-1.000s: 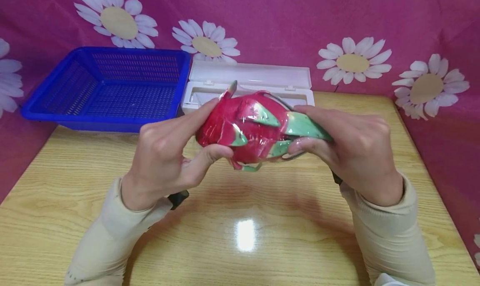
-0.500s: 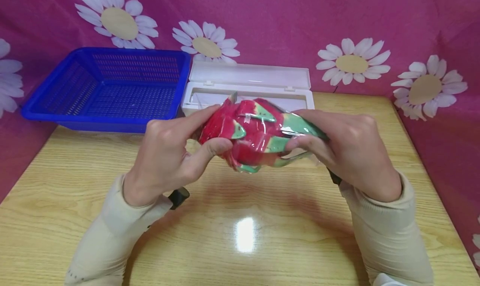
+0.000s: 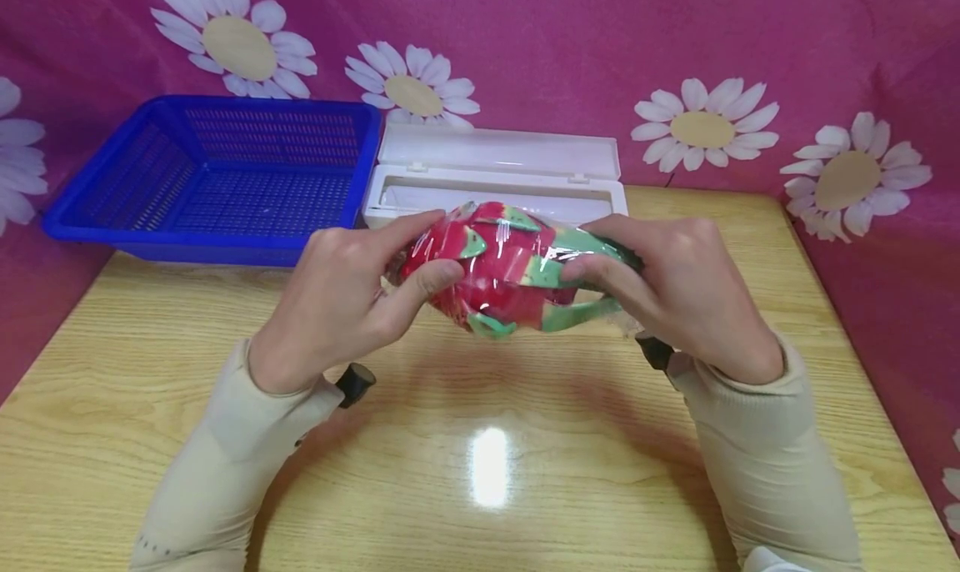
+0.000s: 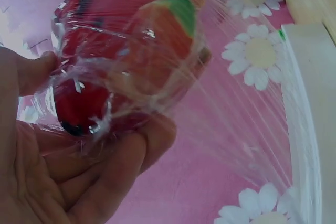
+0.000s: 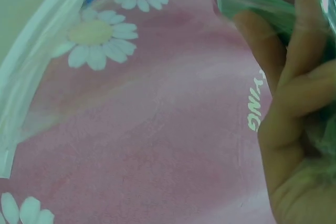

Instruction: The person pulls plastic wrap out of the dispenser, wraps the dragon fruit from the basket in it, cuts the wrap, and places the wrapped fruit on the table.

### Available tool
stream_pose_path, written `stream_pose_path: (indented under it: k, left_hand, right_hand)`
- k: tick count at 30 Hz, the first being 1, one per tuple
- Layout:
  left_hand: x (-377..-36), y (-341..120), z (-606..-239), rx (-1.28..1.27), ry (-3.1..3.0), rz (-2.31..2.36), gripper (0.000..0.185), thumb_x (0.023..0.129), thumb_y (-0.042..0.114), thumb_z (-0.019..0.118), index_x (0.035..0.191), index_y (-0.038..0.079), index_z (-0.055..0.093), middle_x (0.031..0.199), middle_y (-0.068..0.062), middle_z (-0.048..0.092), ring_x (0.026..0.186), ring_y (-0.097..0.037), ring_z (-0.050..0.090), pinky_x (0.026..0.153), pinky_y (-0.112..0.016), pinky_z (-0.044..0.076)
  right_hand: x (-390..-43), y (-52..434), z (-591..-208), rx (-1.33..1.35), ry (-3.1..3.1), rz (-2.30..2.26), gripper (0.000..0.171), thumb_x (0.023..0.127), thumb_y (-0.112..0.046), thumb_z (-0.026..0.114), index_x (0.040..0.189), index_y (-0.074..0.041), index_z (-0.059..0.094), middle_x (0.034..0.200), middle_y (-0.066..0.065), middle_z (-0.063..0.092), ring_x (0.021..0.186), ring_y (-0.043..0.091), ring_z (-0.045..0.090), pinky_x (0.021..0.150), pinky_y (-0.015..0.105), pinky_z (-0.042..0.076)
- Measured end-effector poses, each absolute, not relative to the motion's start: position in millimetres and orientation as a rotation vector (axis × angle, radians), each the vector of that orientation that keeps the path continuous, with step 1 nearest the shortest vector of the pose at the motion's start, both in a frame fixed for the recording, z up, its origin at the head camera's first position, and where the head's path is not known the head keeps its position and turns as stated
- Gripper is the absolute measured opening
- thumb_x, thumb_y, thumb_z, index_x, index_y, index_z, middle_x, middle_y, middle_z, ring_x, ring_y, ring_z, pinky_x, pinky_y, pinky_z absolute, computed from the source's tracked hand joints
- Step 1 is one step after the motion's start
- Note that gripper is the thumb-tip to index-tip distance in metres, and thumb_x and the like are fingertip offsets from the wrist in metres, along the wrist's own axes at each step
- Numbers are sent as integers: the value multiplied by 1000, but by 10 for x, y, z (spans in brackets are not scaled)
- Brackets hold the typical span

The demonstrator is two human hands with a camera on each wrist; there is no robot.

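A red dragon fruit (image 3: 495, 272) with green-tipped scales lies sideways in the air above the table, wrapped in shiny cling film (image 4: 220, 129). At its red end my left hand (image 3: 337, 297) grips it, thumb on the near side and fingers curled beneath. My right hand (image 3: 675, 288) grips the green leafy end, its thumb pressed over the scales. In the left wrist view the film runs taut from the fruit toward the white cling film dispenser (image 3: 495, 176), which has its lid raised. Part of the right hand's grip is cut off in the right wrist view.
Behind my left hand stands a blue plastic basket (image 3: 262, 197). The wooden table (image 3: 420, 489) lies under my arms. A pink cloth with white daisies (image 3: 555, 63) hangs behind and at the sides. Black wrist-camera parts (image 3: 356, 383) show at both cuffs.
Both hands have turned the dragon fruit, so its scales have shifted round. It sits slightly lower, and my right hand has moved a little to the left. The film over the fruit now shows more plainly.
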State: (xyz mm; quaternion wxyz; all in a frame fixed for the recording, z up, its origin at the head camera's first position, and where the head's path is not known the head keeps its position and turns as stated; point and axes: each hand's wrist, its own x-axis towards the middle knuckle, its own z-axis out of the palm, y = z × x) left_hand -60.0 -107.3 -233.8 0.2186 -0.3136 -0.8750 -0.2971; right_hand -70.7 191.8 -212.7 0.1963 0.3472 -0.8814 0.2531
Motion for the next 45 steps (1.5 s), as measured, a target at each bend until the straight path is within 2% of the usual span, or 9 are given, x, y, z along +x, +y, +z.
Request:
stream_pose_path:
  k: [4,8,11,15,17,24,33,41,45]
  left_hand:
    - [-626,-1087,-2333,-838,-2533,-794,55,102,49,60,134,5,68,73,-6,74,49,-12,53,46,-27,38]
    - [-642,-1093,-2322,-760,-2581,-790,56,94,42,73,135,5,68,91,-13,80,59,-19,69,52,-31,53]
    - [-665,-1089,-2334,-811,-2431,-800,61,91,41,78,135,2,67,122,-17,77,96,-27,79,80,-39,65]
    - [-712,-1075,-2373,-1020,-2249,-788,74,92,50,75,143,-1,58,140,-18,66,133,-32,63,113,-46,53]
    - [-730,-1059,-2395,-1112,-2276,-768,89,88,60,75,151,2,49,151,-17,58,142,-32,55,118,-47,48]
    - [-752,-975,-2472,-1190,-2529,-650,117,69,64,86,162,20,29,167,-14,34,146,-38,48,106,-51,57]
    - [-824,-939,-2553,-1205,-2450,-558,112,68,47,93,158,18,33,161,-17,42,138,-38,56,105,-50,58]
    - [-873,-960,-2621,-1136,-2592,-513,128,72,29,94,164,6,8,148,-19,54,134,-32,59,104,-45,58]
    - [-883,-958,-2644,-1127,-2628,-523,127,71,29,96,162,3,11,140,-20,58,129,-31,62,100,-45,60]
  right_hand:
    - [-737,1923,-2146,952,-2528,718,46,96,-51,66,107,-8,80,74,1,75,56,7,51,52,14,42]
    - [-784,1917,-2167,934,-2582,704,21,89,-26,81,105,-11,80,69,-2,70,55,7,50,51,17,38]
    - [-822,1905,-2185,922,-2609,711,17,88,-23,82,102,-14,80,66,-3,68,55,6,49,52,18,37]
    - [-865,1887,-2207,901,-2652,745,15,92,-25,79,102,-15,80,66,-4,67,56,7,49,54,20,38]
    - [-885,1882,-2219,893,-2668,764,15,93,-26,77,102,-15,80,66,-4,67,57,7,50,54,20,39]
    - [-945,1886,-2246,886,-2701,811,11,97,-24,72,96,-16,80,66,-5,65,60,7,52,56,20,41]
    - [-1034,1923,-2264,879,-2787,883,16,100,-26,68,96,-16,81,67,-4,62,62,9,51,57,22,40]
    - [-1111,1951,-2306,781,-2892,945,19,103,-26,64,99,-17,81,66,0,58,65,13,50,58,26,40]
    - [-1152,1960,-2324,780,-2927,950,22,103,-28,63,92,-18,79,63,-2,51,63,13,47,58,27,38]
